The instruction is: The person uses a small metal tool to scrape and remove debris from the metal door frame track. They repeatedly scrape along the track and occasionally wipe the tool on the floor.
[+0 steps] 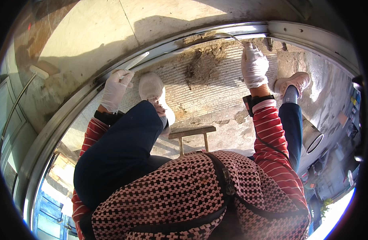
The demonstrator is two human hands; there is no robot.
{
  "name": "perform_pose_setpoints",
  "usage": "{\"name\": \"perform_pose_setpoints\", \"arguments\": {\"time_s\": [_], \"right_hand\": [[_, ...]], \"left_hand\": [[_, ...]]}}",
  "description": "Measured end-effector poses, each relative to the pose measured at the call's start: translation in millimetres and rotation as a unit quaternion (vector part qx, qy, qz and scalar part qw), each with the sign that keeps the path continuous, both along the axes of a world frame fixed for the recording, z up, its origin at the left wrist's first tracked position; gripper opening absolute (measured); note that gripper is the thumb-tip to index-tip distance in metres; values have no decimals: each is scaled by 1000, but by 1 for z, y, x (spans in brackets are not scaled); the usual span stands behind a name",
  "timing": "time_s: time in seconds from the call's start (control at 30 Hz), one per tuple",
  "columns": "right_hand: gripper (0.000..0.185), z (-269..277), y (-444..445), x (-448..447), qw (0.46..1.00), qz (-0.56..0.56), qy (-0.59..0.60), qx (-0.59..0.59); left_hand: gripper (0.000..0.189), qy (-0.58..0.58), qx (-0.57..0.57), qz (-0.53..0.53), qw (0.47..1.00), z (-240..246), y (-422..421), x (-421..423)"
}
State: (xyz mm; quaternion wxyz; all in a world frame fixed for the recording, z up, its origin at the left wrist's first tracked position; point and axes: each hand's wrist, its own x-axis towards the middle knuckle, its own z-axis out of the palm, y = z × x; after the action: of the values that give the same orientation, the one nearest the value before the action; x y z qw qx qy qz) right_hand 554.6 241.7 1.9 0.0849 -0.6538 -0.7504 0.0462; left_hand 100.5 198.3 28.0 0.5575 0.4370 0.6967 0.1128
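Observation:
My left hand (115, 90), in a thin white glove, grips a slim white plastic tool (138, 60) with a ridged surface; its far end points up and right over the metal door track (163, 51). My right hand (254, 66), also gloved, holds a metal spoon (226, 35) by its handle. The spoon's bowl reaches left over the track, near its dirt-covered inner edge; whether it touches is unclear. Between my hands, a heap of grey-brown dirt (203, 67) lies on the ribbed concrete step (178, 99).
A small wooden stool (191, 132) stands close before my body. My shoes (152, 87) are planted on either side of the dirt. A metal can (313, 138) lies to the right. Across the track, a long-handled floor brush (39, 72) rests on the pale tiled floor (97, 33).

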Motion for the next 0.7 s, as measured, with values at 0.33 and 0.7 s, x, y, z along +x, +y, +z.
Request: {"name": "perform_pose_setpoints", "arguments": {"time_s": [0.33,0.7], "right_hand": [[21,-24,-22,-37,963,-179,200,-37],[23,-54,-24,-39,653,-337,661,-153]], "left_hand": [[28,-3,-22,-8,1000,1,1,1],[28,1,-26,-15,1000,2,1,2]]}}
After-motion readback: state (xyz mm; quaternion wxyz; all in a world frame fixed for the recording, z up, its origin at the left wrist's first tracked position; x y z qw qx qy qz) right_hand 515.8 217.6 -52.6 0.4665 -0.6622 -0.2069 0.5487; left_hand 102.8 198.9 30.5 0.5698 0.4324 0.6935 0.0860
